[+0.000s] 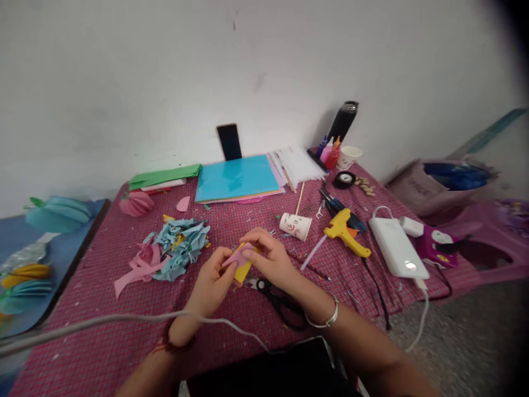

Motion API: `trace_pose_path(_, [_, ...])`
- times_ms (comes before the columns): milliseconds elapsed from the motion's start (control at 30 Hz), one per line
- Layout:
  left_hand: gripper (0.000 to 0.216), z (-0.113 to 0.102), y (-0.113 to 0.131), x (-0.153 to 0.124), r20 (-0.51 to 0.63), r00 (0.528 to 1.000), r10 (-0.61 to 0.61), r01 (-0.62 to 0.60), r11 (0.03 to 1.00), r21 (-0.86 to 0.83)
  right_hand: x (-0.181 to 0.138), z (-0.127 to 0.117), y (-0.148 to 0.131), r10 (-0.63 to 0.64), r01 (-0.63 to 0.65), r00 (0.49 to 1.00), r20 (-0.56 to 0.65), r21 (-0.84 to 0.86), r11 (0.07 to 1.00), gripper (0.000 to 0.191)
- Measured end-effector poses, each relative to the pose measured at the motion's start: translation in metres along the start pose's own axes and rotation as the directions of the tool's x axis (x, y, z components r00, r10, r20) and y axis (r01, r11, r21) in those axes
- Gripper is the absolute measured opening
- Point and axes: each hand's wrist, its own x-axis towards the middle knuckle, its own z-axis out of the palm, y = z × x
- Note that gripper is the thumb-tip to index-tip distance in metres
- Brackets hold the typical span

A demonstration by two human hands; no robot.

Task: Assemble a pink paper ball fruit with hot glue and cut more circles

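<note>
My left hand (pixel 212 278) pinches the left side of a small pink paper piece (pixel 237 257) laid over a folded yellow paper (pixel 243 270). From the right, my right hand (pixel 270 259) grips the same papers, its thumb lying on the pink one. Both hands are closed over the cloth near the table's front. Just below them rest black-handled scissors (pixel 285 306), their blades partly hidden by my right hand. To the left lies a heap of light blue paper scraps (pixel 182 242) with pink strips (pixel 140 270) beside it.
A yellow glue gun (pixel 345 231), a tipped paper cup (pixel 295 226) and a white power bank (pixel 397 248) lie to the right. Blue sheets (pixel 237 179) and a phone (pixel 229 141) are at the back. A white cable (pixel 165 316) crosses over my left wrist.
</note>
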Motion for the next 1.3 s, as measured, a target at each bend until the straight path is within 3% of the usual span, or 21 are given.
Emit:
trace_pose_path(267, [0.026,0.005,-0.015,0.006,-0.091,0.994,-0.052,0.039,0.99,-0.136,0.002,0.004,0.006,0.147,-0.14,0.98,-0.135,0.058,0.988,0.005])
trace_pose_path(467, [0.034,0.011,-0.023,0.005,-0.176,0.982,-0.068,0.043,0.99,-0.137,0.008,-0.012,0.001,0.198,-0.16,0.95,-0.241,0.168,0.973,0.014])
trace_pose_path(567, [0.031,0.009,-0.024,0.004,-0.198,0.979,-0.037,0.019,0.995,-0.093,0.008,-0.014,-0.003,0.274,-0.249,0.955,-0.114,0.194,0.949,0.017])
trace_pose_path(700, [0.025,0.007,-0.019,0.002,-0.102,0.995,0.01,-0.015,0.999,-0.049,0.005,-0.008,-0.003,0.281,-0.285,0.957,0.07,0.06,0.957,0.009])
trace_pose_path(867, [0.032,0.008,-0.017,0.001,-0.014,0.999,0.04,-0.041,0.997,-0.068,0.004,-0.006,0.005,0.259,-0.257,0.966,0.014,-0.068,0.964,0.006])
trace_pose_path(1000, [0.037,0.01,-0.02,0.0,-0.009,1.0,0.01,-0.011,0.996,-0.093,0.005,-0.006,0.008,0.265,-0.269,0.962,-0.068,-0.064,0.961,0.005])
trace_pose_path(1300, [0.033,0.011,-0.016,-0.001,-0.027,1.0,0.003,-0.006,0.996,-0.091,0.001,0.0,0.006,0.24,-0.251,0.966,-0.093,-0.147,0.957,0.002])
